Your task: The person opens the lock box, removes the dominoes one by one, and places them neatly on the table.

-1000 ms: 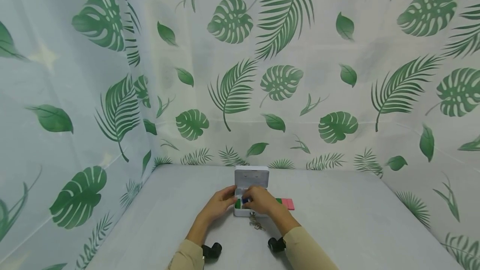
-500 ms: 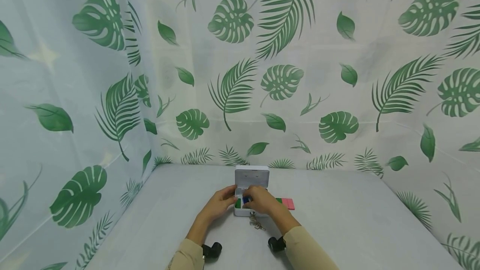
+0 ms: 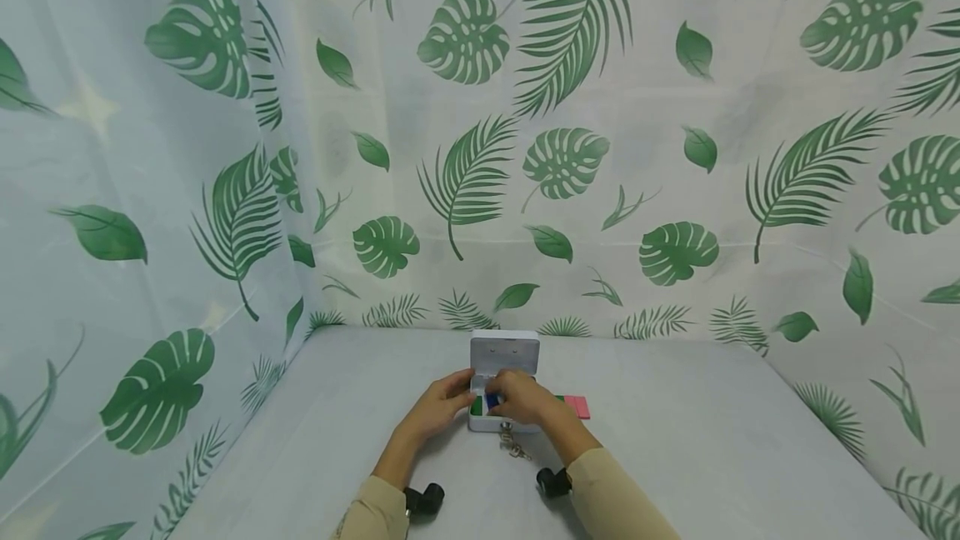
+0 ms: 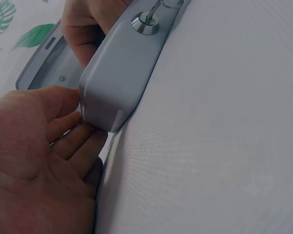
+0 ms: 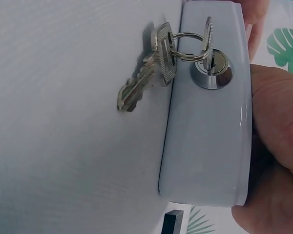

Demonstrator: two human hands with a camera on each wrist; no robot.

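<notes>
A small white lockable cash box (image 3: 487, 423) stands on the table with its lid (image 3: 505, 356) raised at the back. My left hand (image 3: 442, 401) holds the box's left end. In the left wrist view, the thumb lies at its upper edge and the bent fingers lie against the end wall. My right hand (image 3: 523, 398) reaches into the box from the right, thumb and fingers closed about a blue block (image 3: 492, 401), its fingertips partly hidden. A green block (image 3: 477, 407) lies inside at the left. A key on a ring sits in the front lock (image 5: 216, 66).
Pink blocks (image 3: 577, 407) and a green one lie on the table right of the box, partly behind the right forearm. A second key (image 5: 149, 68) hangs from the ring against the white tablecloth (image 3: 675, 440). A leaf-printed curtain (image 3: 630, 190) stands behind.
My right fingers have shifted slightly inside the box, and a little more of the blue block shows. The left hand and the box hold their place.
</notes>
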